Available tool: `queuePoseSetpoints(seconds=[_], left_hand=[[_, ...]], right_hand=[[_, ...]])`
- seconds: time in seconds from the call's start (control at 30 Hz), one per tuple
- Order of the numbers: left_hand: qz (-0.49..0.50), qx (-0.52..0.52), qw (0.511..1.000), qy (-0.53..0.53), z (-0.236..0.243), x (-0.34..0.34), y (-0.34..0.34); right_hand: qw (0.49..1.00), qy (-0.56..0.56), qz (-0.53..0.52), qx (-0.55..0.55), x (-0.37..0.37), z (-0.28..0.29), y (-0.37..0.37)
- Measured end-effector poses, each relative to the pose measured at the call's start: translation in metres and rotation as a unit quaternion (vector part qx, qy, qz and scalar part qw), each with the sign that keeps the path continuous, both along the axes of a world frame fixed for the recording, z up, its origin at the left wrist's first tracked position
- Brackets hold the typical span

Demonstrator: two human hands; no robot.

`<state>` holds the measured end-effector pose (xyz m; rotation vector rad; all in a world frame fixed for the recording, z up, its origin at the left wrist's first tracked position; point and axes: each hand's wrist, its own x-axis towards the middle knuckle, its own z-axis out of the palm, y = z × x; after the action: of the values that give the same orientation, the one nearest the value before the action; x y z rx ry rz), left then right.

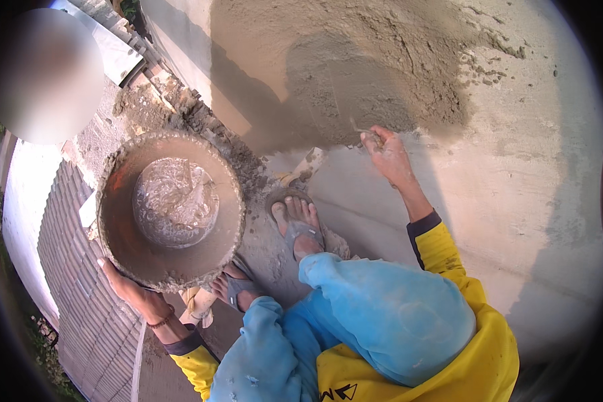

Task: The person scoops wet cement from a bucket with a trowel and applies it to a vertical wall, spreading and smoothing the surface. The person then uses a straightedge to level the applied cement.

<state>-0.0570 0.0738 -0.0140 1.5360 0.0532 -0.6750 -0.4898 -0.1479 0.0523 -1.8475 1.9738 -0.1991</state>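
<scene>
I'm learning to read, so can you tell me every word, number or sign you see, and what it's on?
Yellow long-sleeved cloth shirt: black lettering and a triangular mark, partly cut off below; I won't copy it.
Round mud-crusted bucket: no readable writing.
Light-blue trousers: none visible.

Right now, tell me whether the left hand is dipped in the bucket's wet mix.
No, the left hand is at the outer side of the bucket.
</scene>
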Motion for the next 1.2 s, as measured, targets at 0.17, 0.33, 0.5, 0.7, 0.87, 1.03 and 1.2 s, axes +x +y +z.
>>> queuePoseSetpoints(seconds=[0.17, 0.33, 0.5, 0.7, 0.87, 1.03, 1.2], left_hand=[[0.028, 0.049, 0.998, 0.000, 0.030, -0.019, -0.022], [-0.035, 0.022, 0.996, -0.082, 0.058, -0.045, -0.046], [-0.085, 0.075, 0.970, -0.217, 0.067, -0.065, -0.065], [-0.087, 0.106, 0.961, -0.242, 0.076, -0.081, -0.063], [-0.075, 0.080, 0.971, -0.213, 0.063, -0.069, -0.049], [-0.096, 0.014, 0.993, -0.063, 0.052, -0.043, -0.031], [-0.091, 0.053, 0.987, -0.119, 0.034, -0.025, -0.016]], right_hand=[[0.975, 0.078, 0.155, -0.141, 0.023, 0.099, 0.013], [0.840, 0.167, 0.448, -0.256, 0.096, 0.072, 0.003], [0.732, 0.224, 0.583, -0.273, 0.148, 0.025, -0.004], [0.843, -0.035, 0.533, -0.071, 0.155, 0.010, 0.031], [0.885, -0.104, 0.453, 0.007, 0.142, 0.017, 0.042], [0.890, -0.123, 0.435, -0.063, 0.117, 0.059, 0.054], [0.831, -0.326, 0.386, 0.233, 0.046, 0.092, 0.064]])
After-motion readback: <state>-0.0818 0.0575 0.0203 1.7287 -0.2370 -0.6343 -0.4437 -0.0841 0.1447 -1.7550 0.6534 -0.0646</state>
